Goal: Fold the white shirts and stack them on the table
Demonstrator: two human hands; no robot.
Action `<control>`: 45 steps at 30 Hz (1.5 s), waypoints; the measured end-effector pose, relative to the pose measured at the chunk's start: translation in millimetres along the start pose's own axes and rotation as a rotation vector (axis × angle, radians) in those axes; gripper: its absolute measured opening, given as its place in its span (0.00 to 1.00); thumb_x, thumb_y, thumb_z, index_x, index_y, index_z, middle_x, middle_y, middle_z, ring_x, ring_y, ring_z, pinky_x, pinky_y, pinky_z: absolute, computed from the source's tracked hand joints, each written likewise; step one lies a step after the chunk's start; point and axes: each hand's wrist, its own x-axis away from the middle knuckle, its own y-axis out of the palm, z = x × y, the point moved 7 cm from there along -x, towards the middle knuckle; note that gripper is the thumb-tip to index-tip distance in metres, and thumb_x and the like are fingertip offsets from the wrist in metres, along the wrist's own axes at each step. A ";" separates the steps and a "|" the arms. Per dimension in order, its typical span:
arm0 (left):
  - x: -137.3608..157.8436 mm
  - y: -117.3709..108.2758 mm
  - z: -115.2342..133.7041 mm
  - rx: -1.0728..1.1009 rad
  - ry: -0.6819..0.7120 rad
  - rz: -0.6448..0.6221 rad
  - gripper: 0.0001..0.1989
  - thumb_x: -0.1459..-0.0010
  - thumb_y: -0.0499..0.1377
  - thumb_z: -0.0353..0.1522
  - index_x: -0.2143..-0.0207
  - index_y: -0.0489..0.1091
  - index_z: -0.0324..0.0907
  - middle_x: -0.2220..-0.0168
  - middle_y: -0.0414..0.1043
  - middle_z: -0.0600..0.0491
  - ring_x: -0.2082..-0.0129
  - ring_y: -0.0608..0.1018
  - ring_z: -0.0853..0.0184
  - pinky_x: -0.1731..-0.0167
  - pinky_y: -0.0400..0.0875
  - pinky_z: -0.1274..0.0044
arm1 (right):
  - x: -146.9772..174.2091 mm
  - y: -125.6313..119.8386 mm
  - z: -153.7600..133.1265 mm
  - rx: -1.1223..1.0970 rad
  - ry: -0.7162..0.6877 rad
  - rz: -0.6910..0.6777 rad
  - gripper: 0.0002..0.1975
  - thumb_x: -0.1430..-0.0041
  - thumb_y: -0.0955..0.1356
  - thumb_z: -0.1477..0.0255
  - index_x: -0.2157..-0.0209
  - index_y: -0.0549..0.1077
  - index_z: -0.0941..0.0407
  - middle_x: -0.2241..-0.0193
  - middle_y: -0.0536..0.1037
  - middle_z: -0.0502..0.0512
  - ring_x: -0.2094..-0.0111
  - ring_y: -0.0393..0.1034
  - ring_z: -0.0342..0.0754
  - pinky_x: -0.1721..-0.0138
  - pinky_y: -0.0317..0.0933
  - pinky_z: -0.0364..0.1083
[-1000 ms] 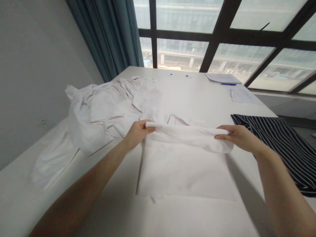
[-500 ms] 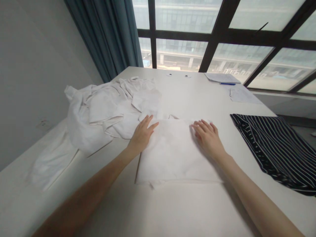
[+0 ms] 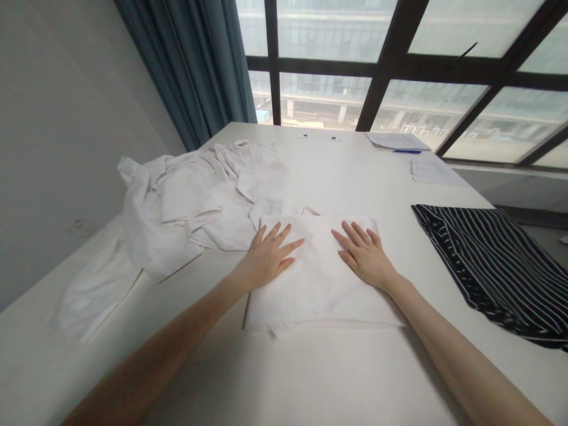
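A white cloth (image 3: 319, 296), folded into a rough rectangle, lies on the white table in front of me. My left hand (image 3: 270, 257) rests flat on its upper left part, fingers spread. On the upper right part lies my right hand (image 3: 364, 251), palm down with its fingers apart. Neither hand grips anything. Folded layers show along the cloth's near edge, where a small corner sticks out. What kind of garment or cloth it is, I cannot tell.
A heap of crumpled white cloths (image 3: 199, 189) lies to the left, close to the folded one. To the right is a black cloth with white stripes (image 3: 501, 266). Papers (image 3: 399, 141) and a blue pen (image 3: 407, 152) lie at the far right of the table (image 3: 337, 378).
My left hand has moved right and slightly nearer to me, from the cloth's left edge onto its surface. My right hand has shifted slightly left, and its fingers have flattened and spread.
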 end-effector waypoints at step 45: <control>85.7 -8.4 -30.0 0.686 -0.593 0.146 0.25 0.40 0.54 0.39 0.41 0.66 0.40 0.70 0.70 0.55 0.66 0.75 0.66 0.57 0.70 0.72 | 86.2 -34.1 49.2 -0.956 0.562 -0.117 0.35 0.43 0.67 0.53 0.39 0.60 0.54 0.69 0.78 0.54 0.72 0.70 0.48 0.70 0.63 0.45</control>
